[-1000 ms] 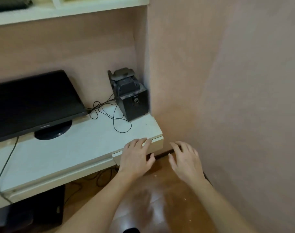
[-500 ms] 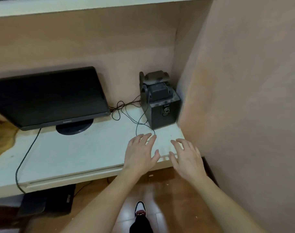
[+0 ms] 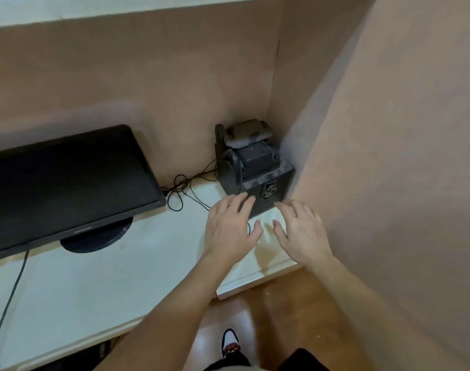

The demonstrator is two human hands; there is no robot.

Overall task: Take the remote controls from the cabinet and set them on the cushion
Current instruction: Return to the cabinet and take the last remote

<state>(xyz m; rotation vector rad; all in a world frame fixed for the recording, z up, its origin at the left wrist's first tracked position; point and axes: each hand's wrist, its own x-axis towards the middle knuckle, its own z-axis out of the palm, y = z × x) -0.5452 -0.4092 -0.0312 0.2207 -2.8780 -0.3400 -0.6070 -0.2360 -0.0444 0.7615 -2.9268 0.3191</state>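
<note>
On the white cabinet shelf, in the back right corner, stands a dusty black speaker box. Two dark grey remote-like devices lie stacked on top of it, the upper device above the lower device. My left hand hovers over the shelf with straight fingers, its fingertips just in front of the box. Beside it, my right hand is spread open, also empty, close to the box's front right. No cushion is in view.
A black monitor on a round foot stands at the left of the shelf. Thin black cables loop between the monitor and the box. A pink side wall closes the right. Below are a wooden floor and my shoe.
Both hands have moved forward over the shelf toward the black box, and the view has come closer to the corner. Nothing has been grasped.
</note>
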